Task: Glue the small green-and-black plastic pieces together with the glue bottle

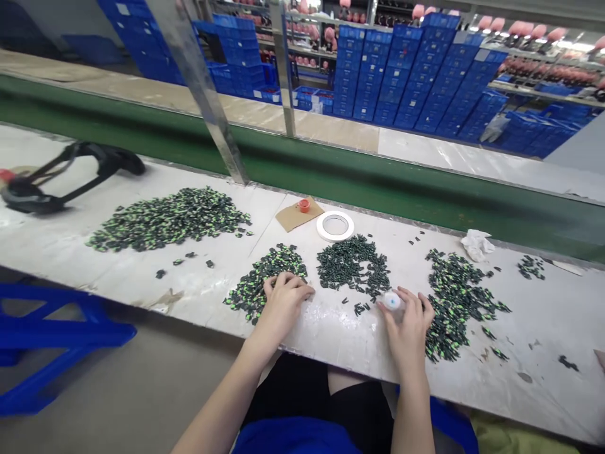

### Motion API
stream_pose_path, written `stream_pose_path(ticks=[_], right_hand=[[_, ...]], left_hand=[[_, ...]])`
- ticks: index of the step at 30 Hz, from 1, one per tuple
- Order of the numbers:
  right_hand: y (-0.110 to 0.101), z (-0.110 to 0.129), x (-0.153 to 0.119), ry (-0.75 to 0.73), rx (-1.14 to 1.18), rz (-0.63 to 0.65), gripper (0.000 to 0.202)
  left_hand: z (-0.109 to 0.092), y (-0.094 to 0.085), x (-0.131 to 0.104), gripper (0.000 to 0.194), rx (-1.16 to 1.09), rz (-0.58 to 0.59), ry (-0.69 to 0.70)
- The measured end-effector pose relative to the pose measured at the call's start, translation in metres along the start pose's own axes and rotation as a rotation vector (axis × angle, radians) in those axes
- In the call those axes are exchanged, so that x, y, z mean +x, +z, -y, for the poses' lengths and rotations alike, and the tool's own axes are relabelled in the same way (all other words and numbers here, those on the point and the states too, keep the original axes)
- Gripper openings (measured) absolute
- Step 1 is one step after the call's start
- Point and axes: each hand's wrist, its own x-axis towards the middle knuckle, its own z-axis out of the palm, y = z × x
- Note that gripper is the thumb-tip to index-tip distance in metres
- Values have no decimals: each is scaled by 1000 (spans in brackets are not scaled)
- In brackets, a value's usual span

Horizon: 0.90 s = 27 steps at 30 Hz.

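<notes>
My left hand (286, 299) rests at the right edge of a pile of small dark parts with bright green marks (258, 280). Its fingers curl downward, and whatever lies between the fingertips is hidden. In my right hand (410, 315) is a small white bottle (391, 301), tilted so its blue-centred end faces me, gripped between thumb and fingers. Just beyond the bottle spreads a pile of small plain dark parts (347, 260), with a few loose ones nearer me. Right of my right hand lies another pile of green-marked dark parts (454, 302).
A white tape roll (322, 228) and a red cap (304, 205) on cardboard sit behind the middle piles. Further left are a large parts pile (174, 217) and a black frame-like object (70, 176). Crumpled tissue (476, 244) lies back right. A metal post (208, 94) rises behind the table.
</notes>
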Motion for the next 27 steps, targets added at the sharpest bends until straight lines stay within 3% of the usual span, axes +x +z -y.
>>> stream_pose_path(ticks=[7, 12, 19, 23, 27], right_hand=[[-14, 19, -10, 239, 457, 87, 35], [-19, 15, -25, 319, 584, -78, 38], [-12, 23, -32, 527, 939, -248, 37], [-6, 33, -33, 633, 891, -297, 36], [-3, 42, -35, 652, 720, -213, 37]], left_hand=[[-9, 4, -3, 14, 9, 63, -7], [-23, 12, -7, 18, 31, 81, -15], [-33, 18, -20, 2, 24, 145, -33], [-29, 19, -26, 9, -1, 151, -14], [-30, 21, -29, 12, -51, 149, 21]])
